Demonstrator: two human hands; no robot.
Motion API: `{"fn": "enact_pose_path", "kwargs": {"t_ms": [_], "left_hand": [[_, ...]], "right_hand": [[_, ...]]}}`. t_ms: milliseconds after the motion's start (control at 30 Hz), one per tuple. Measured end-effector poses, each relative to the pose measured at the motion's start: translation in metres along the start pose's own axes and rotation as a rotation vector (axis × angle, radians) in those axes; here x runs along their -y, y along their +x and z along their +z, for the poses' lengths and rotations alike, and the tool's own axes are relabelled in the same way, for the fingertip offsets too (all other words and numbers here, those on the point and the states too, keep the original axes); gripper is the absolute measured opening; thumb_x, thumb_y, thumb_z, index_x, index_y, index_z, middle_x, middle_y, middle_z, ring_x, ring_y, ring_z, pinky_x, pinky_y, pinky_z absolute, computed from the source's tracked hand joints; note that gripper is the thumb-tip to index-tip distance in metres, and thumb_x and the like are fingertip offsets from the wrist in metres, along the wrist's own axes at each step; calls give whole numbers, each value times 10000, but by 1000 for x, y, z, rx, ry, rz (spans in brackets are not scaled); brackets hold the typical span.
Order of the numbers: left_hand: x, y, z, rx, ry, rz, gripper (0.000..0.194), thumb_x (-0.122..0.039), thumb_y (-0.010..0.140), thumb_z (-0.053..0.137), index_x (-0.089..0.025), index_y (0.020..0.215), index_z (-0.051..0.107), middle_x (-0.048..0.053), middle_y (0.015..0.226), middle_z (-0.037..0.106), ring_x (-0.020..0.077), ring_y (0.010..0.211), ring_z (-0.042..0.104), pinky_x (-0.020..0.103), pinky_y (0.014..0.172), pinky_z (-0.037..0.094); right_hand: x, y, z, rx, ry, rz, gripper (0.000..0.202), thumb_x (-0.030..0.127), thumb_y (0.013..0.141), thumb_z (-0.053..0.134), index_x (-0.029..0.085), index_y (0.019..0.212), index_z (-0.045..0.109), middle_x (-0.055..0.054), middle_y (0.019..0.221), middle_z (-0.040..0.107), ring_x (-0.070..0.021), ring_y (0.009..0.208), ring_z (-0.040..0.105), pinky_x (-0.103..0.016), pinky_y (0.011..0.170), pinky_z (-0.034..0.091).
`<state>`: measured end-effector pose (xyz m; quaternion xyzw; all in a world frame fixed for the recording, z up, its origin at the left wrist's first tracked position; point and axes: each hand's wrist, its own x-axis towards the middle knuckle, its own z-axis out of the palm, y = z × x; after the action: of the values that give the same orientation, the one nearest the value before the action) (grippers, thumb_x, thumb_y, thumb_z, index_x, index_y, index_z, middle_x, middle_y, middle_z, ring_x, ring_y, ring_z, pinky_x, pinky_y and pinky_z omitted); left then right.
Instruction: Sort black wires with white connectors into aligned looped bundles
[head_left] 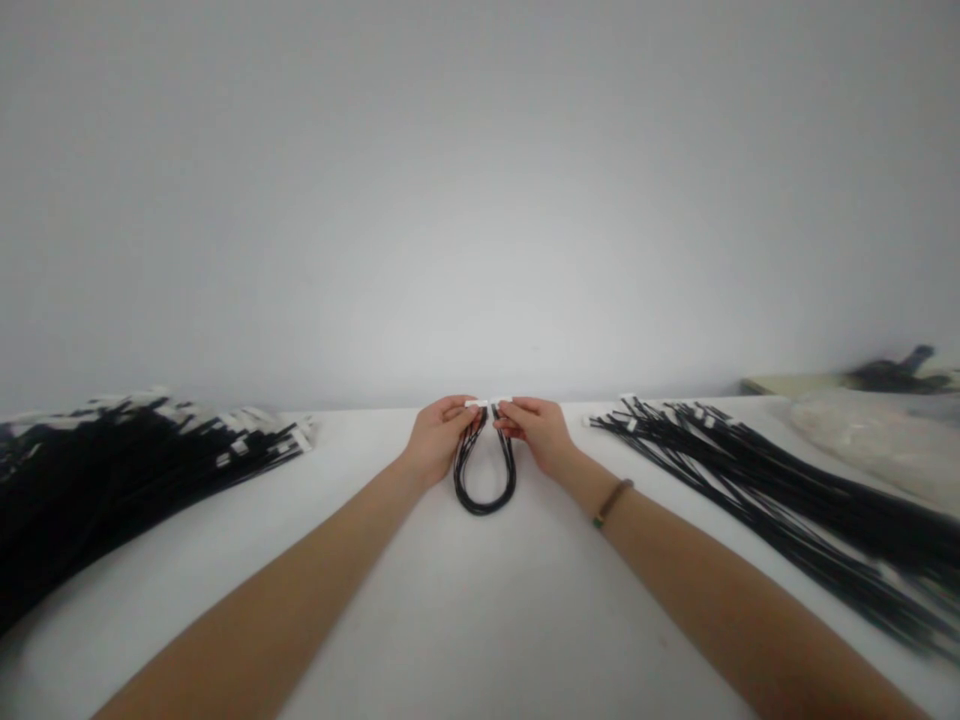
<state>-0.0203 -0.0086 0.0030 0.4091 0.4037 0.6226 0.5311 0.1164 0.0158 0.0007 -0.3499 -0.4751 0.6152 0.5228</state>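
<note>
A black cable (484,508) with white connectors at its ends is bent into a U in front of me, its loop hanging toward me over the white table. My left hand (437,438) pinches one end, close to a white connector (477,403). The other end is pinched between the thumb and fingers of my right hand (538,430), where a second white connector (504,401) shows. Both ends are held close together, a small gap between them. Whether the loop touches the tabletop, I cannot tell.
A large heap of black cables (112,480) with white connectors lies on the left of the white table (480,610). More black cables (780,480) spread along the right side. Beyond them sits a clear plastic bag (862,435). A pale wall (480,200) rises behind the table.
</note>
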Motion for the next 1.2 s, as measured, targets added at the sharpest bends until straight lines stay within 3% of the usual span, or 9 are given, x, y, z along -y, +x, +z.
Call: {"fn": "enact_pose_path", "kwargs": {"t_ms": [1200], "left_hand": [[0,0,-3,30,-19,6,244,-201,584,662,-96,779,558,52,652,617,113,615,566,246,643,423]], "right_hand": [[1,0,1,-24,-38,6,212,283,579,671,100,647,589,-32,600,582,-115,518,574,-170,433,428]]}}
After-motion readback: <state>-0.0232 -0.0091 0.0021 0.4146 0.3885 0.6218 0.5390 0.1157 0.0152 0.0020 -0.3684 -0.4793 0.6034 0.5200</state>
